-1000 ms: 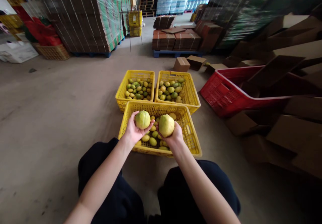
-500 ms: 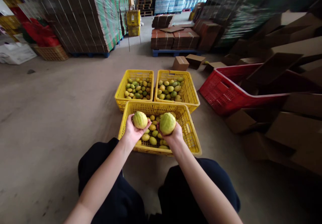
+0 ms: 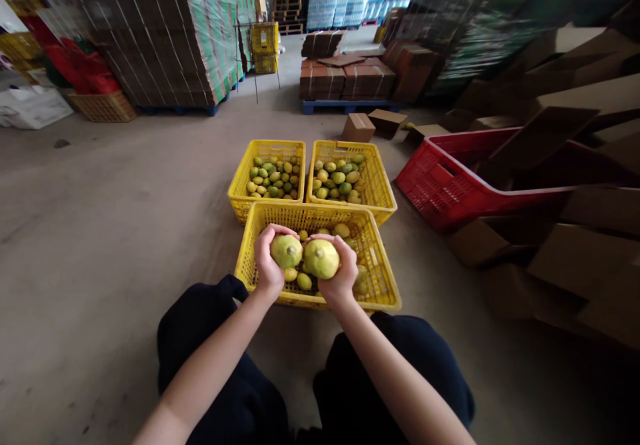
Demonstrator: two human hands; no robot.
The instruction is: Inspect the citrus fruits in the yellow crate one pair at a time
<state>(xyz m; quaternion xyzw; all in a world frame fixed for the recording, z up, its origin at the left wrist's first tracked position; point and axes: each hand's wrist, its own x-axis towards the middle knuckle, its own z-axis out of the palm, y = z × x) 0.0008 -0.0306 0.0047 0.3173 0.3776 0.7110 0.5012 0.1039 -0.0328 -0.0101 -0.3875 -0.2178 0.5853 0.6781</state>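
Note:
My left hand curls around a yellow-green lemon, its nubbed end turned up toward me. In my right hand is a slightly bigger yellow-green lemon, also with a nub facing up. The two fruits are held side by side, very close together, above the front yellow crate. Smaller yellow and green fruits lie inside that crate, partly hidden by my hands.
Two more yellow crates, left and right, hold similar fruit just behind. A red crate with cardboard boxes stands at right. Farther back are a blue pallet of flattened cartons and wrapped stacks.
Both hands have turned inward and come closer together, bringing the two lemons nearly side by side. The fruits have rotated so their nubbed ends face me. The crates have not moved.

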